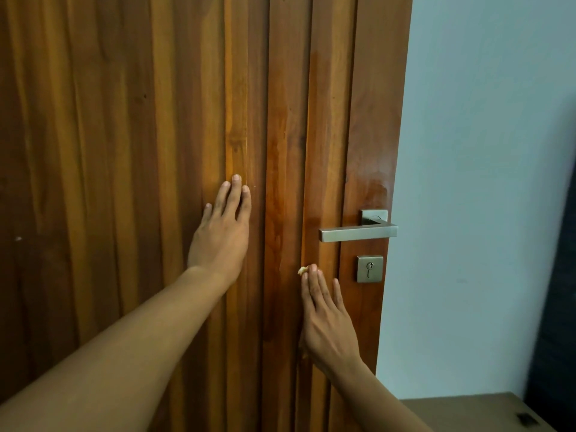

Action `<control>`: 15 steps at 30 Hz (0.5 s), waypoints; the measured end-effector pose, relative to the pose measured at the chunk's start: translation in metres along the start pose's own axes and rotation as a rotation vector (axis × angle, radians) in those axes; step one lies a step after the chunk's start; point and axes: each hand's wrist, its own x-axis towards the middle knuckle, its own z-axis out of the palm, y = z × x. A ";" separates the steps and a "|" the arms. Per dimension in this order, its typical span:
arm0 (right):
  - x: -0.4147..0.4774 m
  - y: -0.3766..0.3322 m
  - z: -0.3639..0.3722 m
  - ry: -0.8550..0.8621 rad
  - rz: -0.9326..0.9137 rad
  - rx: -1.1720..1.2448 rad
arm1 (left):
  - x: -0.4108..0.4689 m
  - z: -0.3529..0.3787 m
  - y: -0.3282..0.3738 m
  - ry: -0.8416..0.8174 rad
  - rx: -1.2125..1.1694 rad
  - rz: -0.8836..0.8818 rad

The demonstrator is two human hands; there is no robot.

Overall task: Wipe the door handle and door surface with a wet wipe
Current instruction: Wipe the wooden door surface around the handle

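Left hand [223, 232] lies flat, fingers spread, on the door [124, 151]. Right hand [327, 319] presses the wet wipe [302, 270] flat at seven o'clock of the handle [358, 233], the door's edge just beyond.

No text, label, brand, number or sign can be read on the door [124, 151] or elsewhere.

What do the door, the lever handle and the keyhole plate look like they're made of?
Door: looks like wood with a glossy varnish, going by the vertical grain and sheen. Lever handle: likely brushed metal, grey and matte with square edges. Keyhole plate: seems to be the same satin metal; alloy unclear.
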 end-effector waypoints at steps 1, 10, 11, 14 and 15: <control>0.000 -0.001 0.000 -0.003 -0.005 -0.009 | 0.000 0.000 0.000 -0.004 0.000 -0.001; 0.026 0.018 -0.026 0.234 -0.035 0.106 | 0.003 -0.001 -0.001 0.013 -0.020 0.005; 0.027 0.018 -0.026 0.230 -0.041 0.105 | 0.003 -0.001 -0.001 0.020 -0.021 0.002; 0.026 0.017 -0.022 0.228 -0.043 0.095 | 0.003 0.001 -0.002 0.025 -0.046 -0.004; 0.025 0.016 -0.021 0.225 -0.036 0.098 | 0.003 0.001 -0.002 0.026 -0.051 0.000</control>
